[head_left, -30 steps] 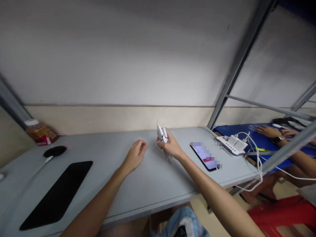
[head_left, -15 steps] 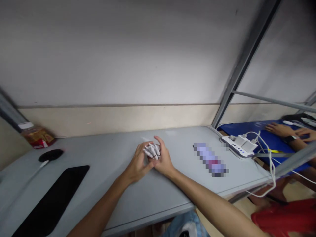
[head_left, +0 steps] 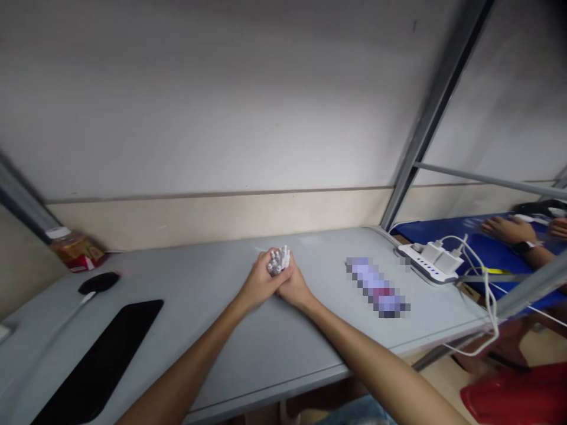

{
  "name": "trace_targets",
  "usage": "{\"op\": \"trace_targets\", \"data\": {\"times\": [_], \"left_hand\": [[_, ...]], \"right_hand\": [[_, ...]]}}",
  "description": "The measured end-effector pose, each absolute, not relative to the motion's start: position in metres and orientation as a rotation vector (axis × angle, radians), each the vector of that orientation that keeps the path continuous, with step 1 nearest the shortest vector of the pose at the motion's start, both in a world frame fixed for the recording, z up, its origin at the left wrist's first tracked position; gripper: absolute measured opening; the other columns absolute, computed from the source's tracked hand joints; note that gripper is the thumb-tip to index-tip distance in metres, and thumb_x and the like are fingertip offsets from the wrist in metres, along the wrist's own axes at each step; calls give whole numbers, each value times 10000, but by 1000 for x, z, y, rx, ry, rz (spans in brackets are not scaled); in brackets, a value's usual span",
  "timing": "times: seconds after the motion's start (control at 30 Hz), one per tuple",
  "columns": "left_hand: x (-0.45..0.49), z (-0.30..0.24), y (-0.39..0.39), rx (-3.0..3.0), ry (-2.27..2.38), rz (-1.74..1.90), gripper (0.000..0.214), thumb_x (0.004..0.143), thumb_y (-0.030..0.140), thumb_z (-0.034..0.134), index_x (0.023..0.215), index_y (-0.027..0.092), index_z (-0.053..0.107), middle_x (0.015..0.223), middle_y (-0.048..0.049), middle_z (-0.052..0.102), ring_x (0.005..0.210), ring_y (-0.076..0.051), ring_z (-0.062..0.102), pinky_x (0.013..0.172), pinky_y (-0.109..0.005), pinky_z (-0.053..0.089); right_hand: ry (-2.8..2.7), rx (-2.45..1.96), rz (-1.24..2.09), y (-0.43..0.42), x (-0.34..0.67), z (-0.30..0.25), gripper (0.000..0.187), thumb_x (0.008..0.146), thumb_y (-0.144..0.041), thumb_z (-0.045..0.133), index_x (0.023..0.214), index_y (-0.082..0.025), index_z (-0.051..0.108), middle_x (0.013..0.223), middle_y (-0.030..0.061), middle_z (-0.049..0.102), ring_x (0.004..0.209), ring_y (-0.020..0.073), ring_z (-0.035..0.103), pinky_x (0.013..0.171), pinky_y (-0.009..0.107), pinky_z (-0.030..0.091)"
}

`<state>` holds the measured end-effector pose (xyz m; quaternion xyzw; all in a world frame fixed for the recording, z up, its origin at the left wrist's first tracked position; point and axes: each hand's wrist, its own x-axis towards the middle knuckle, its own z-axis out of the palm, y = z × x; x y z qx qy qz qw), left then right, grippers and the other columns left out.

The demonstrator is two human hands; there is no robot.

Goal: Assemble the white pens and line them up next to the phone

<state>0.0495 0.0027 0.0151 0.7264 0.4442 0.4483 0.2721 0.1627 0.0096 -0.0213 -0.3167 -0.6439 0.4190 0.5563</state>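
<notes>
Both of my hands meet at the middle of the grey table (head_left: 248, 366). My left hand (head_left: 259, 283) and my right hand (head_left: 293, 286) are closed together around a bundle of several small white pen-like pieces (head_left: 278, 261), whose tips stick up above my fingers. The lower part of the bundle is hidden inside my hands.
A phone with a blurred screen (head_left: 377, 287) lies right of my hands. A white power strip (head_left: 427, 263) with plugs and cables sits at the table's right end. A black pad (head_left: 95, 360), a black mouse (head_left: 98, 282) and a jar (head_left: 75, 250) are at the left. Another person's hands (head_left: 505, 227) rest on a blue table (head_left: 469, 242).
A second ago only my right hand held the white pieces upright. My left hand came over to join it, and both hands now clasp the bundle together.
</notes>
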Motion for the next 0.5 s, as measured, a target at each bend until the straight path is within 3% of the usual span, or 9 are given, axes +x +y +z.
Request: {"op": "trace_targets", "data": {"times": [0.13, 0.27, 0.37, 0.5], "left_hand": [[55, 21, 16, 1780, 1097, 1167, 285, 753, 367, 669, 947, 168, 608, 865, -38, 660, 786, -167, 620, 730, -291, 500], [56, 24, 23, 1559, 1109, 1185, 284, 663, 350, 734, 837, 152, 627, 763, -17, 668, 683, -151, 618, 647, -268, 499], [54, 29, 23, 1496, 1143, 1125, 261, 625, 327, 758, 754, 145, 623, 672, -1, 639, 600, -129, 590, 551, -230, 468], [49, 36, 17, 1362, 1145, 1086, 204, 604, 274, 747, 692, 141, 621, 597, 1, 615, 526, -111, 559, 493, -210, 442]], "right_hand": [[-1476, -645, 1068, 15, 164, -22, 628, 628, -147, 648, 1203, -193, 397, 1108, 66, 602, 964, 183, 594, 826, 306, 507], [-1468, -640, 1260, 15, 166, -19, 632, 580, -204, 764, 1141, -176, 473, 1022, 51, 637, 895, 182, 616, 786, 326, 526], [-1541, -609, 1398, 15, 169, -17, 545, 577, -280, 811, 1042, -150, 558, 922, 55, 660, 812, 173, 627, 741, 316, 527], [-1688, -685, 1348, 17, 173, -18, 411, 640, -359, 790, 936, -150, 596, 789, 29, 638, 706, 146, 587, 647, 280, 495]]}}
